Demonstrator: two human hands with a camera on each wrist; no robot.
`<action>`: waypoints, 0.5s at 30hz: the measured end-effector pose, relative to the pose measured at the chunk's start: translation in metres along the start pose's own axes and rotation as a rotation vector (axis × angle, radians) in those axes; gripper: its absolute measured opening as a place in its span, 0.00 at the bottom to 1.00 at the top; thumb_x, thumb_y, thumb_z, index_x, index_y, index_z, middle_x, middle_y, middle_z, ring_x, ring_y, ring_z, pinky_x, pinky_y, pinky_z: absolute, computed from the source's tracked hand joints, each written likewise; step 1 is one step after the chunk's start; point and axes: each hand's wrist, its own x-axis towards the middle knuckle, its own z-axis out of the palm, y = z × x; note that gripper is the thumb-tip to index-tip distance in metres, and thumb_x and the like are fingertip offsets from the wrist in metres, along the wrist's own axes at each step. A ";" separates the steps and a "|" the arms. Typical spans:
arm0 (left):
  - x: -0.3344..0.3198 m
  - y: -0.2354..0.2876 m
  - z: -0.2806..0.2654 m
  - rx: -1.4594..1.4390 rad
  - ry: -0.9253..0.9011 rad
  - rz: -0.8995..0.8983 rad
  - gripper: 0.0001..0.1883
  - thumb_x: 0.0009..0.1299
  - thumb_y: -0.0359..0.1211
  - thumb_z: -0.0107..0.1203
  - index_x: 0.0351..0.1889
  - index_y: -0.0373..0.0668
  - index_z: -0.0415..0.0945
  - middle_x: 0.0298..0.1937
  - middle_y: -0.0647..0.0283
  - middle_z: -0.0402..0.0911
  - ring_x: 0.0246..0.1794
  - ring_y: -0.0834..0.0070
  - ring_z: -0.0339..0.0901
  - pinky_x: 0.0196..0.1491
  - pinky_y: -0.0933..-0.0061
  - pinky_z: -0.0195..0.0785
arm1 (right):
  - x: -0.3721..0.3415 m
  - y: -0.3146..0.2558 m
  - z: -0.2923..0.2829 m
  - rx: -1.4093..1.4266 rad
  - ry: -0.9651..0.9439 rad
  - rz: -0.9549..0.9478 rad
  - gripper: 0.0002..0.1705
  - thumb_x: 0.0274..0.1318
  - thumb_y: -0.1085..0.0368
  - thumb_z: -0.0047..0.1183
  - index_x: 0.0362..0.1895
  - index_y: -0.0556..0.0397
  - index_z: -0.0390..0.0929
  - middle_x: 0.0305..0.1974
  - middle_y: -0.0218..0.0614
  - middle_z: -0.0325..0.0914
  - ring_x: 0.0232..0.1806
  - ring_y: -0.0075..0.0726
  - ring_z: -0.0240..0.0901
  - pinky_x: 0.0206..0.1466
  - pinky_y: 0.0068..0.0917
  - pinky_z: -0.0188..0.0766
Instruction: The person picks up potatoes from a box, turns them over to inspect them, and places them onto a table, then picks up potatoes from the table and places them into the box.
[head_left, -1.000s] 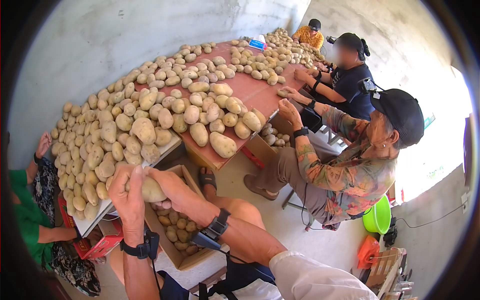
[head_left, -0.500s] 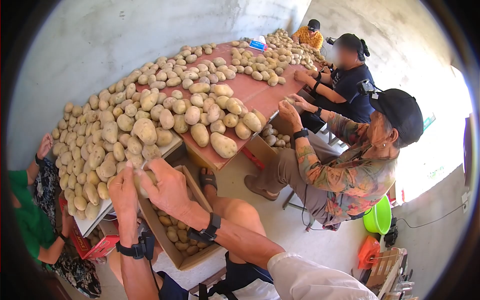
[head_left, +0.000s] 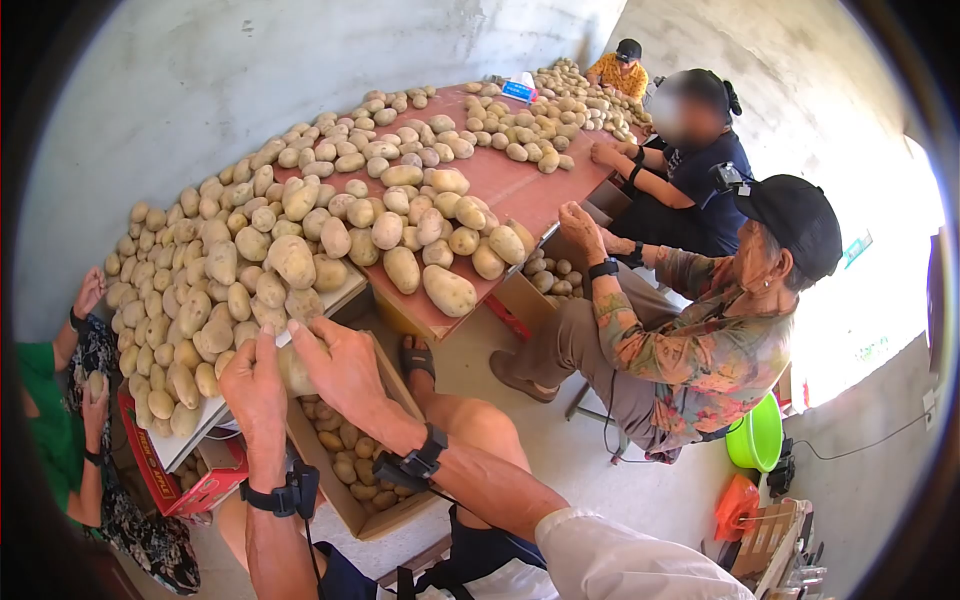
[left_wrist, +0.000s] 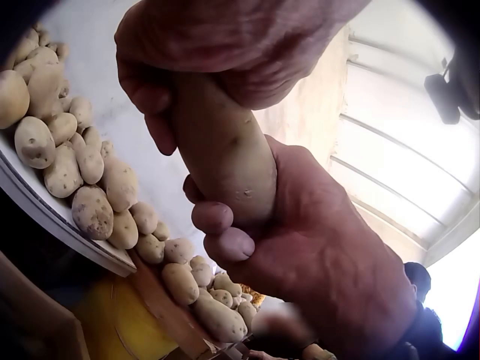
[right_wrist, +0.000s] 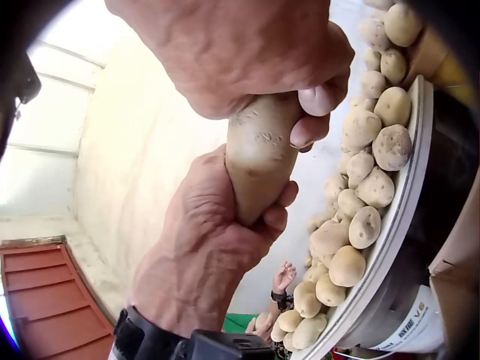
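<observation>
One long, pale potato point(head_left: 293, 370) is held between both hands, in front of the near corner of the heaped table. My left hand point(head_left: 254, 388) grips one end and my right hand point(head_left: 342, 372) the other. Bare skin of the potato point(left_wrist: 229, 154) shows between the two hands in the left wrist view, with a few small marks on it. From the right wrist, the potato point(right_wrist: 261, 154) has scuffs near the right hand point(right_wrist: 247, 52), while the left hand point(right_wrist: 199, 232) curls round its lower end. Both ends are hidden in the palms.
A large potato heap point(head_left: 190, 280) covers the near table; more potatoes lie on the reddish table point(head_left: 510, 195). Below my hands stands a cardboard box point(head_left: 390, 513) holding potatoes. A red carton point(head_left: 215, 480) is at left. Several people sit around, the nearest in a floral shirt point(head_left: 690, 340).
The potato, earlier lying lengthwise with its side showing, has turned between my hands. My right hand shifted its grip over the top. At left, the person in green has raised a hand holding a potato.
</observation>
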 end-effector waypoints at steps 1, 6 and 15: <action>0.000 -0.001 0.002 -0.064 -0.004 -0.010 0.22 0.74 0.38 0.56 0.21 0.35 0.65 0.19 0.74 0.60 0.25 0.85 0.54 0.26 0.76 0.50 | -0.001 -0.001 -0.001 0.004 0.007 -0.030 0.22 0.63 0.54 0.52 0.30 0.64 0.76 0.23 0.60 0.74 0.28 0.67 0.73 0.31 0.47 0.68; -0.001 0.003 0.003 -0.210 -0.028 -0.039 0.22 0.74 0.36 0.56 0.19 0.38 0.61 0.21 0.77 0.58 0.26 0.86 0.51 0.27 0.78 0.47 | -0.003 -0.004 -0.007 0.015 0.018 -0.129 0.20 0.63 0.57 0.54 0.28 0.63 0.75 0.24 0.59 0.74 0.27 0.65 0.73 0.30 0.46 0.68; 0.000 0.000 0.001 -0.271 -0.057 -0.016 0.22 0.74 0.36 0.55 0.19 0.40 0.61 0.21 0.77 0.59 0.26 0.86 0.52 0.28 0.79 0.47 | -0.005 -0.005 -0.007 0.050 0.028 -0.186 0.17 0.61 0.61 0.56 0.26 0.63 0.72 0.23 0.57 0.72 0.25 0.64 0.71 0.28 0.43 0.66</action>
